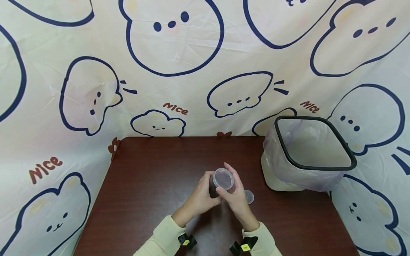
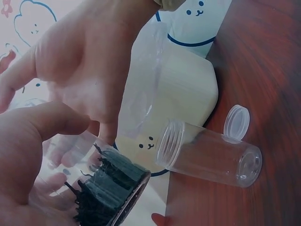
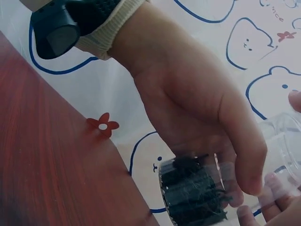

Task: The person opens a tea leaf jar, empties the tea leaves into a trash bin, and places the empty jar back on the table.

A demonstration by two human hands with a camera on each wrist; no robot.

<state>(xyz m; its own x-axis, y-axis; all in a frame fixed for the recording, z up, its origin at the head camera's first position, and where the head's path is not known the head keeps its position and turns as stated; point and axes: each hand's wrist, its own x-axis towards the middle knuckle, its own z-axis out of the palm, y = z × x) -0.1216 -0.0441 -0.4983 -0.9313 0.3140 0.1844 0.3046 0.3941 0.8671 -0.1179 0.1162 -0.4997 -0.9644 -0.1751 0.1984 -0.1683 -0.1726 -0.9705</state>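
A clear plastic jar [image 1: 223, 179] is held between both hands above the table, with dark stringy shreds [image 2: 113, 188] gathered at its bottom end. My left hand [image 1: 201, 193] grips the body of this jar from the left. My right hand [image 1: 236, 199] holds it near the round top, with the thumb on the near side and fingers on the far side. Whether a lid sits on that top is hard to tell. A second clear jar [image 2: 211, 153], see-through and lidless, stands on the table beyond the hands. Next to it lies a translucent screw lid [image 1: 249, 196].
A pale bin [image 1: 282, 177] with a dark rim and a translucent liner stands at the table's back right corner. The brown wooden table [image 1: 153, 170] extends around the hands. A cloth printed with cartoon bears [image 1: 173, 42] hangs behind.
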